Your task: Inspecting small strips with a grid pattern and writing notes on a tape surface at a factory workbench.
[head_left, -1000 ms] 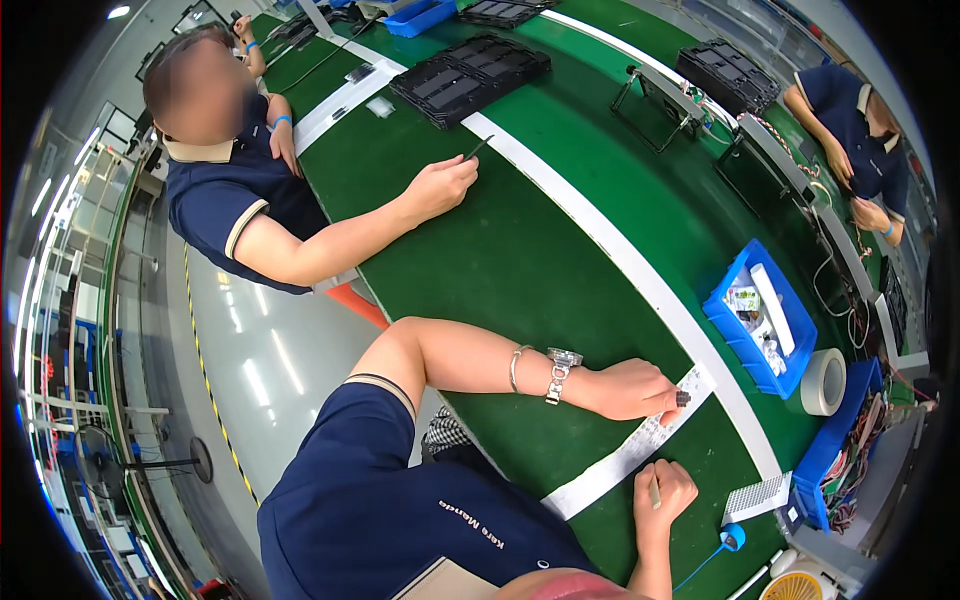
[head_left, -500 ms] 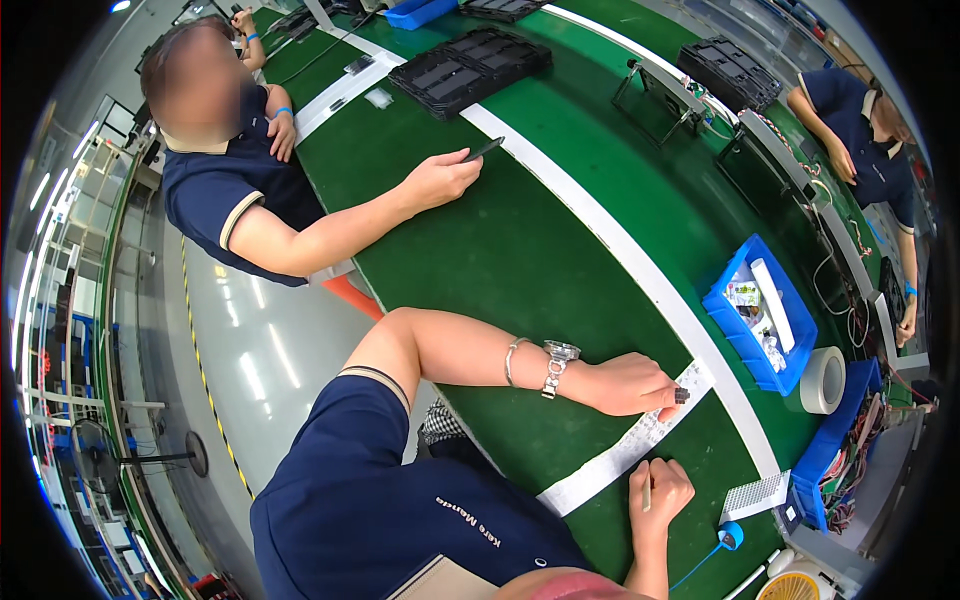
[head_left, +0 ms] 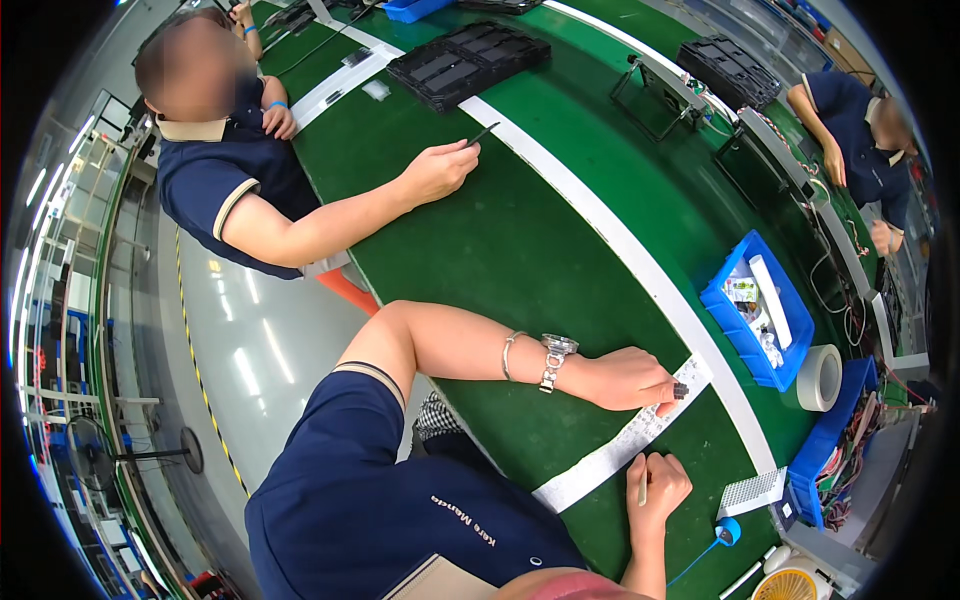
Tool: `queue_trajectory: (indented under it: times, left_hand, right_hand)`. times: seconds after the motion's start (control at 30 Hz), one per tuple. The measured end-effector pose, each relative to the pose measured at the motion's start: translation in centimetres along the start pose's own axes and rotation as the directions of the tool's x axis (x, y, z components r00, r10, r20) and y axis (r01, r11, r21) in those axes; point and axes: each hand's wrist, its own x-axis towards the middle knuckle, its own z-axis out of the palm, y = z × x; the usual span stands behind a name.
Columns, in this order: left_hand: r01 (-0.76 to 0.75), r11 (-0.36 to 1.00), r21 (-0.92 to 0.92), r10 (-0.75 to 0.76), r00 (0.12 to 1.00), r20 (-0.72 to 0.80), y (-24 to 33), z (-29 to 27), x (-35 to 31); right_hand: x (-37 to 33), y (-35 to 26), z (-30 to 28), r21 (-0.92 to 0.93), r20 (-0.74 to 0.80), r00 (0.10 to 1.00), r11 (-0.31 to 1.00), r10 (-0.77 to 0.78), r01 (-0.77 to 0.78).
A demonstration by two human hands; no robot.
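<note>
My left hand, with a watch and a bangle on its wrist, pinches a small dark block-like piece. It is over a white strip with small dark markings on the green table. Closer to me and to the right, my right hand is curled closed around a thin pale stick, whose kind I cannot make out. Its knuckles are close to the strip. On the left, a co-worker's hand holds a thin flat black piece above the table.
Right of my hands are a blue bin with small packets and a white tube, a roll of white tape, and a blue box of wires. A small fan sits near the lower edge. Black trays lie farther off.
My hands keep nearly the same place and grip. The co-worker's hand on the left has turned the black piece slightly. At far right, another person's lower hand has moved up.
</note>
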Motion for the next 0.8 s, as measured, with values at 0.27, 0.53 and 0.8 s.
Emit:
queue_trajectory:
  times: [0.27,0.53,0.8]
  left_hand:
    - [0.016,1.0,0.012,-0.016,1.0,0.01,-0.19,0.11,-0.09]
    - [0.027,1.0,-0.004,-0.027,0.999,0.033,0.07,-0.2,0.03]
    - [0.115,0.993,0.002,-0.115,0.99,0.084,0.71,-0.63,0.24]
  right_hand:
    - [-0.16,0.2,-0.01,-0.022,0.016,1.0,1.0,-0.013,0.013]
    - [0.01,0.21,-0.11,-0.026,0.014,0.999,0.999,-0.037,0.038]
    - [0.03,0.41,-0.19,-0.013,0.004,0.998,0.998,-0.066,0.066]
